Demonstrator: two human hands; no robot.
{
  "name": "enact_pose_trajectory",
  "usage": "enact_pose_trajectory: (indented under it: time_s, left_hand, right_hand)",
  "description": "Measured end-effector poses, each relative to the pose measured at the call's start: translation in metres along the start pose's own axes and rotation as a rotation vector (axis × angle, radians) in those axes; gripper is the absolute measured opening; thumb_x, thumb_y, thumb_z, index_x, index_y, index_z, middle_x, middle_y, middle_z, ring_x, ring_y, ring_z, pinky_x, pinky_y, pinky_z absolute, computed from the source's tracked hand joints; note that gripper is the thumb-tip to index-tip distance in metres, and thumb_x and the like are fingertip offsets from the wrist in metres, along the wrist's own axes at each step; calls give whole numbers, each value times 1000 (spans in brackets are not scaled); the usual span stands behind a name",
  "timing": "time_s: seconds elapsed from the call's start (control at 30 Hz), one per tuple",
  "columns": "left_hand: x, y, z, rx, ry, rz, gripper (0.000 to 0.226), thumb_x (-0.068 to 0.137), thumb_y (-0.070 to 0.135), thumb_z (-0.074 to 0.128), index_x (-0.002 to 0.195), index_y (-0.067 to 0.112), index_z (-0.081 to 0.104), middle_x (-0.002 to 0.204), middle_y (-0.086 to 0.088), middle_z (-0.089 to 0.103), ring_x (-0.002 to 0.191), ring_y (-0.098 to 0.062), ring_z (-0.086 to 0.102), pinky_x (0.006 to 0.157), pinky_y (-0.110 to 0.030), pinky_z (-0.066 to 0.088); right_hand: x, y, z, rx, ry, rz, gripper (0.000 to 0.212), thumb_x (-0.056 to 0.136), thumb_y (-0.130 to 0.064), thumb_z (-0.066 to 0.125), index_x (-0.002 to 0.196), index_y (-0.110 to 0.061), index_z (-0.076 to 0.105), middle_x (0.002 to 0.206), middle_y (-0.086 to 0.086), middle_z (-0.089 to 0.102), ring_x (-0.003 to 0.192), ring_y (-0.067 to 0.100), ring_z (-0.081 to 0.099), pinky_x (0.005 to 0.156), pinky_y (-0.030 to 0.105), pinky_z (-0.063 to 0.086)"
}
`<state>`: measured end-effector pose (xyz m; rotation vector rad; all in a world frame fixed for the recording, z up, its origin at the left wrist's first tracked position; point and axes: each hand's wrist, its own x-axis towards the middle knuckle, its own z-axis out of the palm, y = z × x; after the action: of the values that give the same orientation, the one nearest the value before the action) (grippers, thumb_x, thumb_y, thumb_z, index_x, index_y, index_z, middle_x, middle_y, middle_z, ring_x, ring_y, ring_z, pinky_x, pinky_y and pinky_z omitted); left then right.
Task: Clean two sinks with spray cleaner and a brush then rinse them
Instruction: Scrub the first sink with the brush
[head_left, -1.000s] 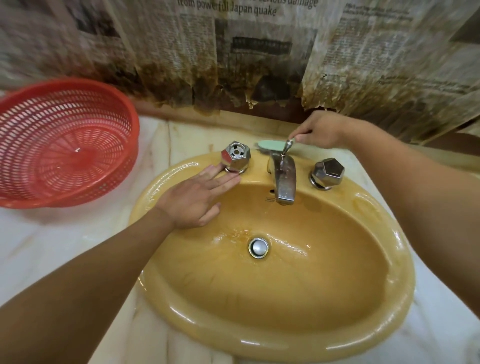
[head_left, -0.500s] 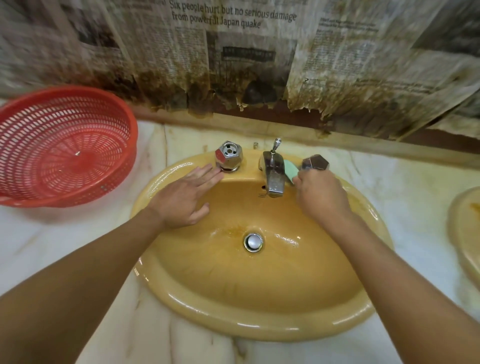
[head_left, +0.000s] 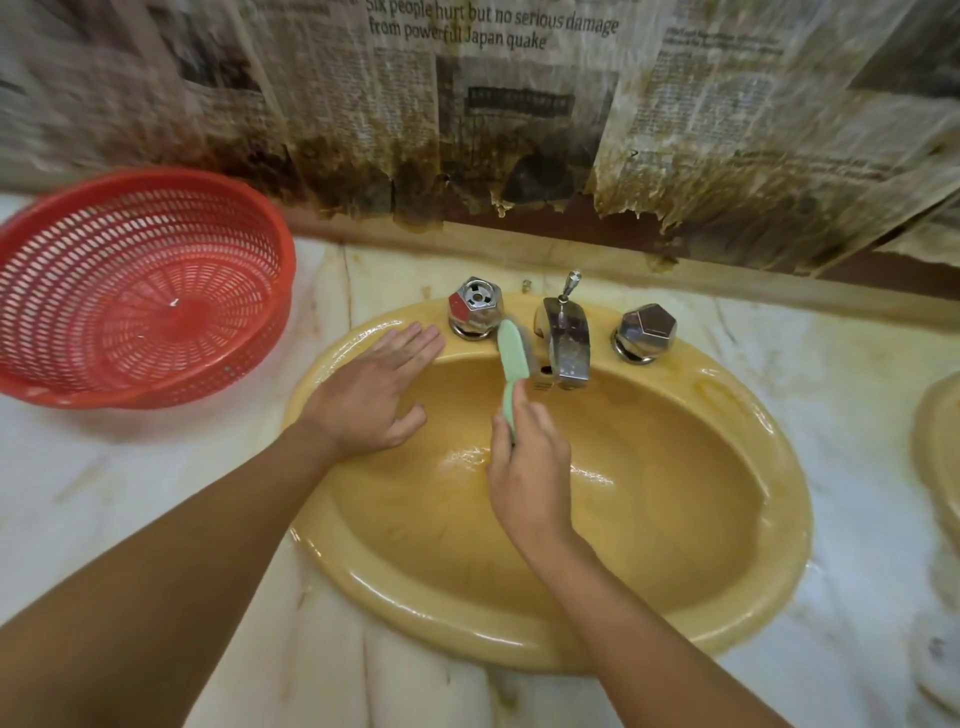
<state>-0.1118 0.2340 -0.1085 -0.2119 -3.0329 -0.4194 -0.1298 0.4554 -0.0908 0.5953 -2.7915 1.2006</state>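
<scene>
A wet yellow sink (head_left: 701, 493) fills the middle of the view. My right hand (head_left: 527, 473) grips the handle of a pale green brush (head_left: 511, 353). The brush head lies against the sink's back rim, between the left tap knob (head_left: 475, 306) and the chrome faucet (head_left: 566, 338). My left hand (head_left: 371, 395) rests flat on the sink's left rim, fingers straight and pointing toward the left knob. The drain is hidden behind my right hand. The edge of a second yellow sink (head_left: 940, 457) shows at the far right.
A red plastic basket (head_left: 130, 286) stands on the marble counter (head_left: 104, 493) to the left of the sink. The right tap knob (head_left: 647, 330) sits beside the faucet. Stained, torn newspaper (head_left: 493, 104) covers the wall behind.
My right hand carried the brush from behind the faucet, round its right side, to the rim left of the faucet. My left hand stayed on the left rim.
</scene>
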Motion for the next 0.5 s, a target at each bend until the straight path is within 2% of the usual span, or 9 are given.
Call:
enact_pose_trajectory:
  time_s: [0.1, 0.17, 0.27, 0.33, 0.37, 0.43, 0.5]
  left_hand:
    - [0, 0, 1, -17, 22, -7, 79, 87, 41, 41, 157, 6, 31, 164, -11, 28, 153, -24, 19, 126, -27, -2]
    - [0, 0, 2, -21, 30, -2, 78, 87, 40, 42, 157, 6, 31, 163, -11, 29, 153, -24, 20, 126, -27, -1]
    - [0, -1, 2, -30, 33, -4, 79, 87, 40, 43, 157, 6, 32, 163, -11, 29, 153, -24, 20, 126, -27, -1]
    - [0, -1, 2, -36, 33, -7, 79, 87, 40, 43, 157, 6, 31, 164, -11, 28, 154, -24, 20, 126, -28, 0]
    - [1, -1, 2, -35, 31, -10, 79, 87, 41, 42, 157, 6, 31, 164, -11, 28, 154, -24, 19, 126, -28, 0]
    - [1, -1, 2, -29, 24, -12, 79, 87, 41, 41, 157, 6, 31, 164, -11, 27, 154, -24, 19, 126, -29, 0]
    - [1, -2, 2, -25, 21, -9, 79, 87, 41, 41, 157, 6, 30, 164, -11, 27, 154, -24, 18, 126, -29, 1]
  right_hand:
    - [30, -15, 20, -34, 77, 73, 48, 104, -19, 47, 149, -4, 43, 94, 11, 63, 81, 29, 58, 66, 30, 32]
    - [53, -24, 24, -15, 106, 177, 47, 105, -22, 45, 149, -6, 42, 95, 11, 70, 86, 31, 63, 71, 34, 38]
    - [74, -37, 27, 63, 141, 304, 38, 106, -23, 41, 137, -5, 53, 85, 7, 73, 83, 31, 67, 67, 30, 35]
    - [69, -45, 26, 261, 170, 396, 35, 106, -25, 38, 129, -7, 59, 74, 1, 70, 70, 31, 68, 64, 30, 36]
    - [59, -51, 23, 431, 183, 459, 33, 106, -26, 38, 123, -10, 61, 69, -2, 66, 58, 29, 65, 58, 29, 40]
    - [37, -61, 17, 734, 185, 589, 27, 107, -24, 39, 107, -12, 63, 64, -2, 57, 38, 22, 53, 40, 26, 38]
    - [28, -70, 11, 932, 182, 680, 24, 107, -23, 41, 105, -15, 64, 63, 0, 52, 35, 18, 48, 34, 22, 34]
